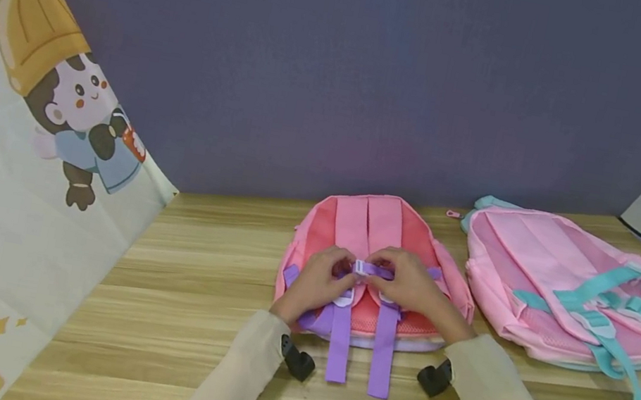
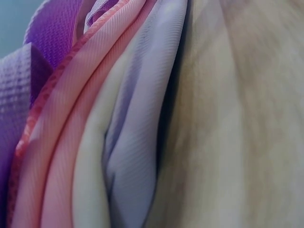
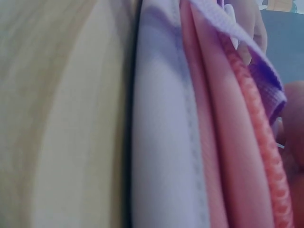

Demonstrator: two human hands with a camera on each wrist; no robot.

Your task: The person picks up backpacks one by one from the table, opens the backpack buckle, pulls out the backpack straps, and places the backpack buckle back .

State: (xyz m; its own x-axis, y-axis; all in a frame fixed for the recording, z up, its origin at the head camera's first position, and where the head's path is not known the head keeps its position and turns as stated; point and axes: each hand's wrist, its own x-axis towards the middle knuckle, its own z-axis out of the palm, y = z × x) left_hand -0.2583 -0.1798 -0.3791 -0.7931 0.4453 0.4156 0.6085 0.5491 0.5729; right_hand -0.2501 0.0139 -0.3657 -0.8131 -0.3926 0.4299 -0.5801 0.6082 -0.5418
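Observation:
A coral-pink backpack (image 1: 322, 222) lies on the table with its shoulder straps facing up. Over its middle, both hands meet at a small white buckle (image 1: 361, 268) on a purple chest strap (image 1: 381, 271). My left hand (image 1: 313, 283) pinches the buckle from the left; my right hand (image 1: 413, 288) pinches the strap beside it from the right. Two loose purple webbing ends (image 1: 338, 353) hang toward the front. In the left wrist view the backpack's layered edge (image 2: 137, 123) fills the middle. Part of a hand (image 3: 295, 118) shows at the right wrist view's edge.
To the right lies a lighter pink backpack (image 1: 540, 267) with teal straps (image 1: 595, 284), close beside the first. The wooden table (image 1: 177, 318) meets a dark blue-grey wall (image 1: 340, 89). A white sheet with a cartoon figure (image 1: 82, 93) hangs at left.

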